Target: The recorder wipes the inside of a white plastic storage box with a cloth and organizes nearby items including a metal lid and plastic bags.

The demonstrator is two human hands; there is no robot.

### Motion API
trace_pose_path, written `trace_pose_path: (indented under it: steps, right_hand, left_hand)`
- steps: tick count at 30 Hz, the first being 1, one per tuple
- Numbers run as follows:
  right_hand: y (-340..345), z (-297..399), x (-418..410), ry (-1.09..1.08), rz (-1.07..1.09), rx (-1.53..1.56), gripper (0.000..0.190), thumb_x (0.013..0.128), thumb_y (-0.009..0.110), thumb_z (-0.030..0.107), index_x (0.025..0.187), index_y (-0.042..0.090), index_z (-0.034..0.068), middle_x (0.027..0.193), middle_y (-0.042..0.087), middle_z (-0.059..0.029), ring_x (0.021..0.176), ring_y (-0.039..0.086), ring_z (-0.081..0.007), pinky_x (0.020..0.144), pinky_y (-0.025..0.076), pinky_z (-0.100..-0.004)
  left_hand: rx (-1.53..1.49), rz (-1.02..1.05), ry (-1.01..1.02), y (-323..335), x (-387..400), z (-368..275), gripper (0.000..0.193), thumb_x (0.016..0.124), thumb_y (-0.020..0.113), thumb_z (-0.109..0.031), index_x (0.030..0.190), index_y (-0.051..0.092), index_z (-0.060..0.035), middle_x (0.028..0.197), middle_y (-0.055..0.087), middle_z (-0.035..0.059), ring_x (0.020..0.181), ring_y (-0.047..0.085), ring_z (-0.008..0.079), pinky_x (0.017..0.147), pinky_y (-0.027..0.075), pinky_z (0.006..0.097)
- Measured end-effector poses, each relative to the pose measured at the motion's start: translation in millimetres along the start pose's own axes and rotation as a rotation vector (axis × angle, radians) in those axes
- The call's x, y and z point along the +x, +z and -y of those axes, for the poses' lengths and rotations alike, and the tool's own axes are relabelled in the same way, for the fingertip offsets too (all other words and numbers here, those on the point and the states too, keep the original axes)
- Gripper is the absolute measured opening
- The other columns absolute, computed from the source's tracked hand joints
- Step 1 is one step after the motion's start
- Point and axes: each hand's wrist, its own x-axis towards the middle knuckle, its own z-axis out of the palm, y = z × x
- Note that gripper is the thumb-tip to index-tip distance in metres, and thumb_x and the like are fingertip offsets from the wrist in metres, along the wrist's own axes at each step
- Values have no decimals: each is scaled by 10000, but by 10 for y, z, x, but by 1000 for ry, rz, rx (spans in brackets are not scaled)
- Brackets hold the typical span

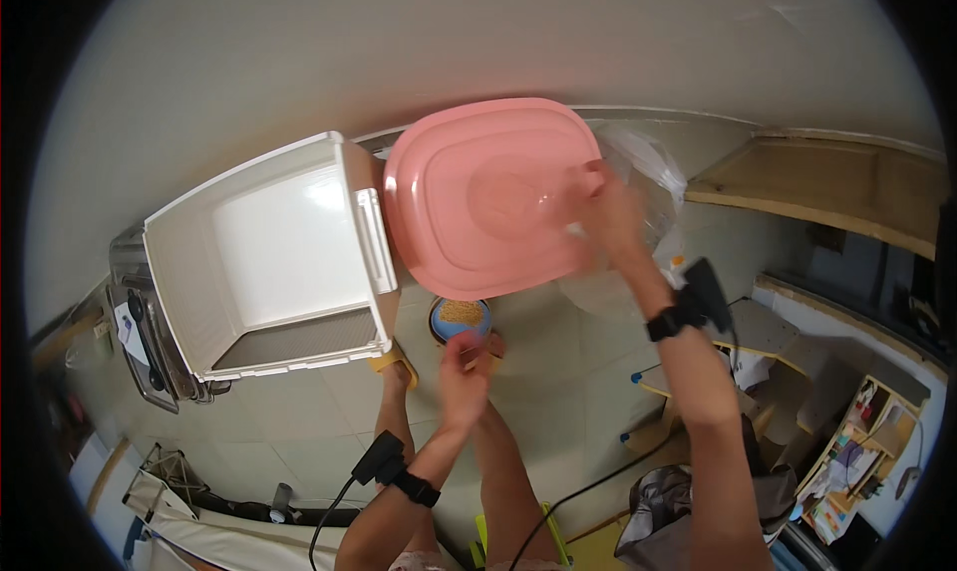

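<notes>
A pink plastic lid or tub (456, 220) with a rounded rectangular rim lies before me by the wall. My right hand (617, 216) is over its right edge, blurred by motion. Pink shows at the fingertips, and whether they grip anything is unclear. Nearer to me, my left hand (465, 384) is lifted in the air with its fingers bent and partly blurred. Just beyond those fingers, a blue-lined round bowl (447, 330) on the floor contains tan granules (461, 312). The pink piece partly covers the bowl's far side.
To the left, a white plastic storage bin (280, 242) has its open side towards me. A clear plastic bag (658, 164) lies right of the pink piece. Further right are a wooden cabinet (822, 175) and a small desk (762, 332). Black cables (598, 483) run from my wrist devices.
</notes>
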Motion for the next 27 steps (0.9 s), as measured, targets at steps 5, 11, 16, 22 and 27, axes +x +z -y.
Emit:
trace_pose_path:
  steps: [5, 11, 16, 22, 27]
  right_hand:
    - [-836, -900, 91, 88, -80, -51, 545, 656, 652, 285, 1136, 470, 102, 877, 609, -186, 821, 593, -322, 739, 454, -416]
    - [-645, -1628, 258, -46, 48, 131, 416, 686, 625, 267, 1059, 541, 104, 901, 605, -173, 866, 573, -329, 747, 447, -410]
    - [-798, -1975, 104, 30, 65, 102, 349, 709, 598, 261, 1014, 564, 95, 832, 606, -170, 796, 585, -324, 699, 453, -396]
    - [-1366, -2591, -401, 138, -171, 329, 281, 723, 579, 209, 961, 562, 59, 703, 580, -143, 620, 558, -268, 603, 432, -347]
    - [-2036, -3016, -796, 204, -439, 353, 215, 733, 552, 177, 856, 561, 1, 564, 500, -95, 512, 477, -167, 505, 391, -306]
  left_hand:
    - [230, 351, -30, 965, -140, -279, 509, 710, 673, -159, 1128, 418, -18, 980, 480, 101, 729, 556, 155, 624, 468, 263]
    - [368, 243, 214, 2037, -249, -418, 910, 588, 761, -326, 1287, 241, -63, 1155, 287, 240, 959, 466, 336, 746, 445, 371]
    - [640, 101, 475, 2557, 14, -195, 742, 624, 743, -318, 1210, 365, -63, 1125, 343, 237, 812, 542, 251, 696, 473, 302]
    - [414, 448, 210, 2631, -184, 37, 332, 717, 628, -104, 1027, 510, -86, 925, 531, 173, 788, 572, 276, 718, 461, 314]
    - [397, 673, 166, 2284, -823, -147, 225, 756, 555, -13, 975, 509, -38, 770, 588, 91, 698, 576, 128, 649, 455, 239]
